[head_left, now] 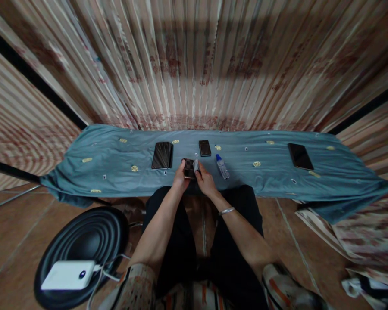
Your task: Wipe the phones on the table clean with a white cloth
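My left hand (180,177) grips the left edge of a flat dark case with a checkered surface (189,168), held just over the near edge of the cloth-covered table. Whether it is a wallet or a phone I cannot tell. My right hand (207,181) is closed on a small grey cloth (196,165), which touches the case's right side. Right of my hands lies a clear bottle with a blue cap (223,167). Beyond them is a small dark rectangular item (204,148). My fingers hide part of the case's edges.
A black flat device (162,155) lies to the left on the blue-green tablecloth (116,168), and a dark phone-like slab (300,156) far right. A pleated curtain (187,64) hangs behind. Lower left, a white power bank (67,275) with cables rests on a black round ridged object (93,215).
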`<state>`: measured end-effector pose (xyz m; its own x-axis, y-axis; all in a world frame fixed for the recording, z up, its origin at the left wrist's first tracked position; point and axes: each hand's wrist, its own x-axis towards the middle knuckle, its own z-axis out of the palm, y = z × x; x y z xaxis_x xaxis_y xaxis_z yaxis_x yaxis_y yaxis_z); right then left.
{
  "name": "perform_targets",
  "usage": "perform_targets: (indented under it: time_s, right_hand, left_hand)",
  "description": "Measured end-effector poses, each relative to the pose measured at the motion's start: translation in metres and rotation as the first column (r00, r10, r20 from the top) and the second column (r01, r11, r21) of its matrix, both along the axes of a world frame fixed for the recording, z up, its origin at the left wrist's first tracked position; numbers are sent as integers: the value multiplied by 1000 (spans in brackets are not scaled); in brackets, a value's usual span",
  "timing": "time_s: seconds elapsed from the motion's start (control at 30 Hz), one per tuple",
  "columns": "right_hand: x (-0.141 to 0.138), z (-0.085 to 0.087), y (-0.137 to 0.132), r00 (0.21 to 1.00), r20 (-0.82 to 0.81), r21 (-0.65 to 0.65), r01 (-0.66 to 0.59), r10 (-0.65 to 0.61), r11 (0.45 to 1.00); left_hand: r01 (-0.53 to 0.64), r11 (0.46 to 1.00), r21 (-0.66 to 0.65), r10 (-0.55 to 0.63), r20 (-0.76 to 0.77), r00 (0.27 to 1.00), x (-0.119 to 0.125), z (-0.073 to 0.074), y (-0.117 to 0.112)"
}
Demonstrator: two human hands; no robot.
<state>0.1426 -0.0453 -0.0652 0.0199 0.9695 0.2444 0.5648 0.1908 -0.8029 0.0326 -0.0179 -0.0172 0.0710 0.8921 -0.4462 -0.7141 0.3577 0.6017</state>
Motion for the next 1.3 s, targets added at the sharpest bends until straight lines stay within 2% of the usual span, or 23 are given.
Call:
perform_targets:
  time_s: [0.13, 0.57, 0.87, 1.13, 1.3]
  right_hand:
    - [-2, -2, -6, 998, 46, 39, -32, 30, 999]
    - [5, 2, -30, 969, 186, 85, -181, 163, 980]
    - [-7, -7, -18, 983, 179, 102, -68, 49, 993]
    - [-8, 8, -2, 986, 156, 163, -87, 61, 983]
    - [-14, 14, -2, 976, 199, 215, -127, 84, 968]
  left_hand:
    - [-46, 999, 20, 46, 22, 999, -1, 3, 1]
    - [-62, 997, -49, 64, 46, 997, -11, 8, 4]
    - [-2, 1000, 17, 2, -4, 1000, -3, 6, 1]
    - [124, 989, 83, -122, -36, 992, 4, 8, -4]
    - [83, 995, 55, -83, -3, 997, 7, 13, -6]
